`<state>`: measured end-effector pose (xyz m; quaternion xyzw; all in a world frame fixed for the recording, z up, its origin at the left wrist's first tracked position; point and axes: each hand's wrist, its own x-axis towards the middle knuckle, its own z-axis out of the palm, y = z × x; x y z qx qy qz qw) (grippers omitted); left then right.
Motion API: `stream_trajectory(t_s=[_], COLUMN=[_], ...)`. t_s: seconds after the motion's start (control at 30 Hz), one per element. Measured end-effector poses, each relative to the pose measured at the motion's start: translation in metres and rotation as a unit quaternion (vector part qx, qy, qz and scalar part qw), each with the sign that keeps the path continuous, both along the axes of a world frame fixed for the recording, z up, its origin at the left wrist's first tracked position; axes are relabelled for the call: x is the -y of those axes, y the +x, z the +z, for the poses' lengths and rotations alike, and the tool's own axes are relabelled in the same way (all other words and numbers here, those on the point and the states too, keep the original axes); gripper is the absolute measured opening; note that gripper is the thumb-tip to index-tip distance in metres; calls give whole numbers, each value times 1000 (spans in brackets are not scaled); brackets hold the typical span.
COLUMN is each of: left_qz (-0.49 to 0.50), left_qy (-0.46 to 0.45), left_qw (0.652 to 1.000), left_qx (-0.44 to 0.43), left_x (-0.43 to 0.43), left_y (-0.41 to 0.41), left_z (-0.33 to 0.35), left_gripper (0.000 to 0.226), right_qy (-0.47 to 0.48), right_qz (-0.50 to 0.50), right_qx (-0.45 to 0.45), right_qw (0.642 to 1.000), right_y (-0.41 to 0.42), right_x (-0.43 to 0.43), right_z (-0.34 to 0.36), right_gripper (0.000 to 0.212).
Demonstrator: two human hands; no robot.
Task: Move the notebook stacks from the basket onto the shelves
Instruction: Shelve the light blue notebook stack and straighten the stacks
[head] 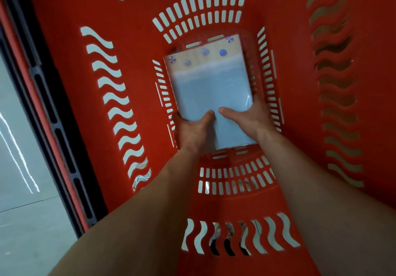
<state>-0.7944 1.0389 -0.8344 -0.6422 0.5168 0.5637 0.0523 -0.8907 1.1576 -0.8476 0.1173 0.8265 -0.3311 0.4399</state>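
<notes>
A plastic-wrapped notebook stack (209,82) with a pale blue cover and a tan band of blue dots lies at the bottom of a deep red basket (70,108). Both arms reach down into the basket. My left hand (194,131) grips the stack's near left corner, thumb on top and fingers under the edge. My right hand (249,118) grips the near right edge, thumb lying on the cover, fingers wrapped down the side. The shelves are out of view.
The basket's red walls with wavy and straight slots rise on all sides around the stack. A black rim and handle part (53,125) run along the left side. Grey floor (19,222) shows beyond it at the left.
</notes>
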Motion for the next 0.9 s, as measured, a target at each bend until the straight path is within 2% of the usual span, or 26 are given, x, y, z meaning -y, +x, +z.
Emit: stream_trajectory(t_s=[0.13,0.23,0.3,0.37,0.43,0.5,0.6,0.73,0.9], left_qz=[-12,1,23,49,56,64,38,-2,-71], left_qy=[-10,8,37,62,66,76,92,81,58], left_qw=[1000,1000,999,996,996,995,995,997,995], left_qx=[11,8,18,30,34,20,15,6,36], left_x=[3,8,10,12,14,14,12,14,17], left_y=[-4,-8,-12,-15,-15,-12,-11,-10,-4], left_z=[12,20,27,32,37,39,53,74,119], left_gripper=[75,69,73,78,64,44,35,41,73], right_qy=[-15,-32,-43,-50,-48,-54,-64,-61,-44], right_qz=[-9,-12,-18,-27,-33,-26,-21,-24,-39], right_qx=[-13,-12,5,-1,-25,-44,-61,-87,-105], right_qw=[1000,999,999,998,998,997,996,994,993], right_y=[-4,-10,-11,-9,-4,1,1,2,9], right_x=[-1,0,1,2,3,4,3,4,-2], right_z=[11,17,18,21,24,30,39,68,123], right_gripper=[126,108,94,91,93,82,66,57,53])
